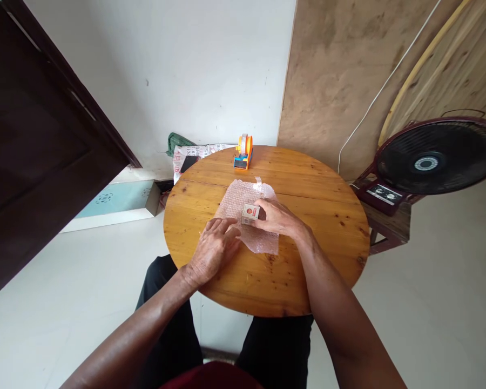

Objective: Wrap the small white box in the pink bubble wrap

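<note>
Bubble wrap is the thing to watch here: a clear, roughly square sheet of bubble wrap [249, 213] lies flat on the round, varnished wooden tabletop [319, 227], about in the middle, with a small white cardboard box with a red mark on its end [250, 214] sitting on top of it, a bit toward the near side of the sheet. The right hand [281, 219] has the box pinched, its fingers [263, 208] closed narrowly around the far end so the box sits steady on the plastic. The left hand [213, 249] lies palm down with its fingers [230, 232] spread fairly flat, pressing the near-left edge of the sheet against the wood (can't tell if a fingertip is actually hooked under the edge, it's too small to see). If I had to judge how to do this bit well: keep the box square to the sheet's edges and keep that flat hand down so the slippery sheet doesn't skate on the varnish, since a crooked start would likely leave a lopsided overlap. An orange and blue plastic tape dispenser [243, 152] stands at the far edge of the tabletop, well apart from both hands. A dark red floor fan [437, 156] sits off to the right, beside the tabletop.
</note>
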The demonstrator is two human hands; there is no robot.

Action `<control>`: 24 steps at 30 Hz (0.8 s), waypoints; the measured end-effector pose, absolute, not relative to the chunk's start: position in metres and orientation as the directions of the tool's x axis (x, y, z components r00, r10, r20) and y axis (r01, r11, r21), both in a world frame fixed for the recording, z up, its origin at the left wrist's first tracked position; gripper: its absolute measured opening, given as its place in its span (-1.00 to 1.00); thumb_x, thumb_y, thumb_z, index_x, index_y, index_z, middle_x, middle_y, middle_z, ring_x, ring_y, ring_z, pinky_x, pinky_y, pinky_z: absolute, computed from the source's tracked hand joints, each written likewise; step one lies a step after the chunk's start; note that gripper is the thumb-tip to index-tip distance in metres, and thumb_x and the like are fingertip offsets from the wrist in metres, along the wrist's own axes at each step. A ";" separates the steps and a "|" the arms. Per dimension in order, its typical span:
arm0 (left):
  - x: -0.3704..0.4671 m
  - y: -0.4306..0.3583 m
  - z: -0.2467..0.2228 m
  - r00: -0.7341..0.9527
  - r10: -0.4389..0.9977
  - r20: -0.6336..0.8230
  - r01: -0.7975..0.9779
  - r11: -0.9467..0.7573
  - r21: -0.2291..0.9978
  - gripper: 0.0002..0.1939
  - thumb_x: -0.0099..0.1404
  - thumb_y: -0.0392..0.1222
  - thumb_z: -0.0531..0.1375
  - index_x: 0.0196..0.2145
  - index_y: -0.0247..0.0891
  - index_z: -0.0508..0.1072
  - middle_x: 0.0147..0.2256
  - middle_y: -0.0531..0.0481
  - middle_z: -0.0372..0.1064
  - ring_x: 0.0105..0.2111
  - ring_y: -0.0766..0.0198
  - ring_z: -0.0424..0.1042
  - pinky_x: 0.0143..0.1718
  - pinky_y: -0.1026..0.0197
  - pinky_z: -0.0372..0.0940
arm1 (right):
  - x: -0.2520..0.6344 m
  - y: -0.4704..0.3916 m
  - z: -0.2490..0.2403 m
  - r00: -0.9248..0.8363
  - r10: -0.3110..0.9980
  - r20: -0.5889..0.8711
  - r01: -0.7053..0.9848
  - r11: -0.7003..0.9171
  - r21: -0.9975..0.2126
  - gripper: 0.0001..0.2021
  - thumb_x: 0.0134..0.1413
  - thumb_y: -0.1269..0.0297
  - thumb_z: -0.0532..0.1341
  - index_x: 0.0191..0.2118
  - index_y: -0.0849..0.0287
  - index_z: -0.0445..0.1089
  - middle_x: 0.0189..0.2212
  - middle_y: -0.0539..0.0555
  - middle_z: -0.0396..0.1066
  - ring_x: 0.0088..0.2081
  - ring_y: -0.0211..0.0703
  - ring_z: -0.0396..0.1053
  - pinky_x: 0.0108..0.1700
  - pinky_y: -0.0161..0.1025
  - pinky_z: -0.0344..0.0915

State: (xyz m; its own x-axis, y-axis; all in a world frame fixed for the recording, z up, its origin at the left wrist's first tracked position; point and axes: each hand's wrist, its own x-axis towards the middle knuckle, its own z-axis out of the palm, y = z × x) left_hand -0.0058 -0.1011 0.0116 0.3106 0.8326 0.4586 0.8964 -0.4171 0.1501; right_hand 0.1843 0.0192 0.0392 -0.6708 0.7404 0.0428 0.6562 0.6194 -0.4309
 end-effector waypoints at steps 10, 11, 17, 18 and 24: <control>-0.009 -0.056 0.025 0.226 0.866 0.447 0.858 -0.394 0.330 -0.89 0.29 -0.20 0.16 -0.37 -0.24 0.45 -0.06 -0.12 0.46 -0.09 0.10 0.45 -0.01 0.02 0.28 | 0.191 0.028 0.037 -0.717 0.697 0.012 0.560 0.586 -0.586 -0.72 0.22 0.03 0.12 -0.16 0.12 0.41 -0.16 0.11 0.44 -0.16 -0.10 0.36 -0.17 -0.24 0.20; -0.010 -0.049 0.027 0.224 0.873 0.433 0.854 -0.390 0.343 -0.90 0.27 -0.20 0.17 -0.37 -0.25 0.45 -0.07 -0.13 0.46 -0.10 0.09 0.45 -0.01 0.02 0.28 | 0.192 0.030 0.037 -0.719 0.695 0.008 0.549 0.575 -0.607 -0.69 0.27 0.03 0.04 -0.19 0.12 0.41 -0.19 0.09 0.45 -0.17 -0.11 0.36 -0.16 -0.24 0.20; -0.007 -0.022 0.035 0.226 0.914 0.337 0.827 -0.363 0.430 -0.87 0.26 -0.17 0.16 -0.35 -0.26 0.47 -0.18 -0.11 0.51 -0.19 0.14 0.48 -0.14 0.16 0.29 | 0.203 0.037 0.042 -0.640 0.765 0.072 0.427 0.432 -0.794 -0.53 0.32 -0.05 -0.12 -0.24 0.11 0.43 -0.27 0.03 0.47 -0.20 -0.10 0.39 -0.14 -0.20 0.26; -0.006 -0.020 0.036 0.223 0.920 0.321 0.827 -0.353 0.437 -0.87 0.25 -0.17 0.17 -0.34 -0.26 0.48 -0.20 -0.11 0.52 -0.21 0.15 0.48 -0.16 0.17 0.28 | 0.205 0.037 0.043 -0.634 0.770 0.069 0.392 0.397 -0.830 -0.54 0.31 -0.07 -0.10 -0.21 0.10 0.44 -0.24 0.02 0.48 -0.17 -0.09 0.40 -0.12 -0.19 0.27; -0.002 -0.010 0.039 0.173 0.966 0.190 0.805 -0.250 0.539 -0.86 0.18 -0.18 0.21 -0.33 -0.26 0.53 -0.38 -0.02 0.49 -0.46 0.28 0.35 -0.38 0.25 0.18 | 0.204 0.043 0.033 -0.611 0.790 -0.040 0.422 0.282 -0.862 -0.70 -0.04 0.05 0.31 -0.24 0.16 0.46 -0.36 -0.02 0.47 -0.33 -0.21 0.37 -0.27 -0.29 0.24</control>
